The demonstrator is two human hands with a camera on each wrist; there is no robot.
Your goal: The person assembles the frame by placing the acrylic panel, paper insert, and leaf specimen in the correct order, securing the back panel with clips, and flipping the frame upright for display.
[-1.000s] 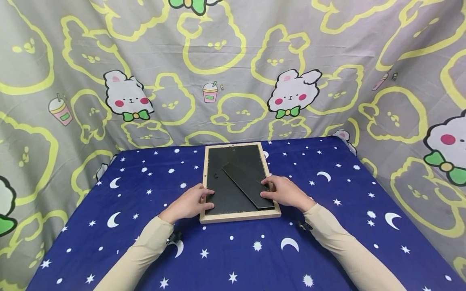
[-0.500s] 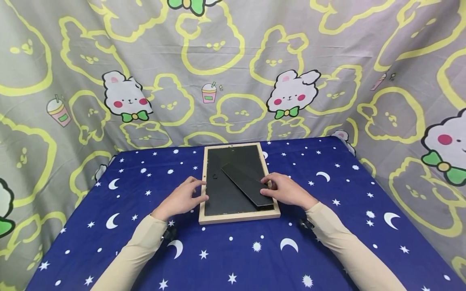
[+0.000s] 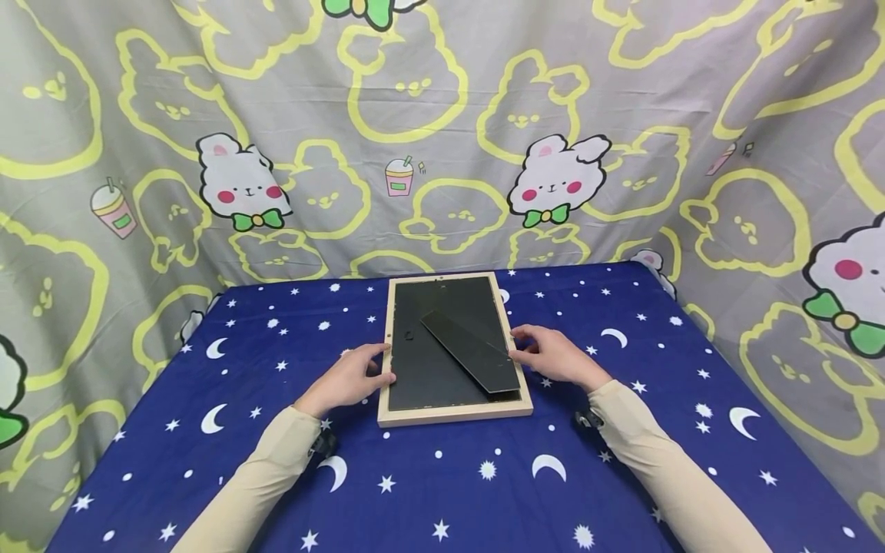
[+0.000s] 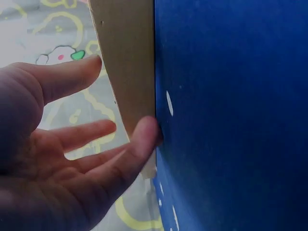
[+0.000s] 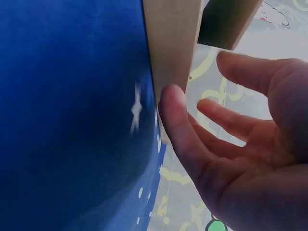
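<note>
A picture frame with a pale wooden rim and a black back board lies face down on the table. Its black stand leg slants across the board, its wide lower end raised a little. At the left edge is my left hand, thumb and fingers spread, fingertips right at the wooden side. My right hand is beside the right edge with fingers apart; in the right wrist view one fingertip overlaps the wooden side. Neither hand grips the frame.
A dark blue cloth with white moons and stars covers the table. Behind and at both sides hangs a grey curtain with yellow outlines and white cartoon animals. The frame's far end lies near the table's back edge.
My left hand has drawn back left from the board to the frame's edge. The right hand has come off the stand leg and moved right, beside the frame. The frame has stayed in place.
</note>
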